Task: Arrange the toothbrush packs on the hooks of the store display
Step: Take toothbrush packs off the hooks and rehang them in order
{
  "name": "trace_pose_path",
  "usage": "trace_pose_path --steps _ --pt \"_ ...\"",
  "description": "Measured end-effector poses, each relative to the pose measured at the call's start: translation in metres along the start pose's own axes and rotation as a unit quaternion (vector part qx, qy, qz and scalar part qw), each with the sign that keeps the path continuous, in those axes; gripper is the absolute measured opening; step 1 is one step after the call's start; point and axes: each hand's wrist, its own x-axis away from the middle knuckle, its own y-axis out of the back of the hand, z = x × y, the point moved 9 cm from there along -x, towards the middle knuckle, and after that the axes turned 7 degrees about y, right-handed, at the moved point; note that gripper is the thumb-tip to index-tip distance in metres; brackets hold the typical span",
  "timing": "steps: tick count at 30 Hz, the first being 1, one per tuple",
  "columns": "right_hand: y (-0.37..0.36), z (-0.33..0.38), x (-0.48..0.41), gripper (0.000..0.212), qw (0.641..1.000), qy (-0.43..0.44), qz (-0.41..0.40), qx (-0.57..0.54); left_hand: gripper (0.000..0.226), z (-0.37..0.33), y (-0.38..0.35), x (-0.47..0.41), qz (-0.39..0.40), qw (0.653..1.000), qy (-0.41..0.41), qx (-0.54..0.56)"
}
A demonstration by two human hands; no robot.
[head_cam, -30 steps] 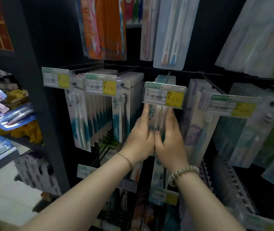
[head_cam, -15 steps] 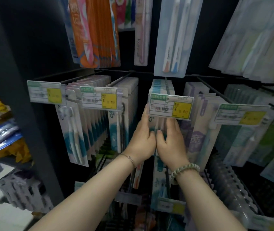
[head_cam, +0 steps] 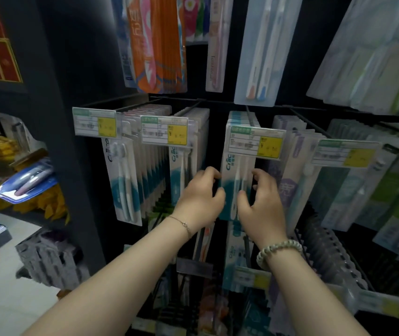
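Reaching toward the middle row of the display, the left hand (head_cam: 201, 198) and the right hand (head_cam: 264, 202) are flanking the front white-and-teal toothbrush pack (head_cam: 235, 170) of one hanging stack. The pack is hanging upright from a black wire hook (head_cam: 248, 113), just beneath a price tag (head_cam: 255, 142) with a yellow corner, and more packs of the same kind are lining up behind it. The left hand is gripping the pack's left edge, its fingers (head_cam: 209, 172) curling round behind the card while the thumb is lying on the front. The right hand is holding the right edge the same way, fingers (head_cam: 260, 177) bending toward the card and the thumb pressing on the lower front. How many packs of the stack each hand is taking in cannot be told. A thin chain bracelet (head_cam: 181, 223) is sitting on the left wrist and a bead bracelet (head_cam: 277, 249) on the right.

Just to the left, more white-and-teal packs (head_cam: 150, 170) are hanging in two rows behind their own tags. To the right, packs with a purple mark (head_cam: 288, 190) are hanging beside the held stack. Above, orange packs (head_cam: 159, 44) and a pale blue pack (head_cam: 259, 49) with two toothbrushes are hanging on the upper row. A blue blister pack (head_cam: 27, 183) is lying on a shelf at the far left.
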Motion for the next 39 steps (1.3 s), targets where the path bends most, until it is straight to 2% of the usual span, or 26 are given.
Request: trace_pose_path --steps 3,8,12,17,24,27,30,32,35,39 --pt "0.01 0.002 0.008 0.037 0.995 0.036 0.037 0.08 0.023 -0.005 -0.007 0.008 0.031 0.998 -0.004 -0.049" --pt "0.026 -0.004 0.021 0.029 0.982 0.075 0.106 0.14 0.029 -0.031 -0.024 0.027 0.053 0.993 -0.036 -0.102" --pt "0.048 -0.013 0.037 0.024 0.976 0.099 0.106 0.16 0.029 -0.044 -0.04 0.042 0.044 0.986 -0.051 -0.151" --pt "0.072 -0.029 0.053 0.014 0.961 0.124 0.113 0.22 0.034 -0.052 -0.064 0.054 0.052 0.987 -0.037 -0.145" --pt "0.098 -0.068 0.06 0.025 0.94 0.068 0.198 0.27 0.036 -0.068 -0.072 0.042 0.042 0.972 -0.067 -0.22" --pt "0.106 -0.085 0.054 0.04 0.959 0.008 0.197 0.205 0.048 -0.067 -0.068 0.03 0.032 0.986 -0.051 -0.156" --pt "0.108 -0.097 0.049 0.058 0.983 -0.056 0.158 0.079 0.062 -0.068 -0.07 0.022 0.036 0.999 -0.034 -0.008" --pt "0.101 -0.098 0.045 0.069 0.987 -0.067 0.147 0.019 0.071 -0.074 -0.078 0.021 0.043 0.996 -0.04 0.066" --pt "0.091 -0.088 0.032 0.084 0.991 -0.012 0.136 0.013 0.079 -0.083 -0.094 0.021 0.056 0.992 -0.062 0.095" --pt "0.083 -0.076 0.016 0.097 0.992 0.07 0.093 0.039 0.076 -0.091 -0.105 0.008 0.043 0.988 -0.089 0.115"
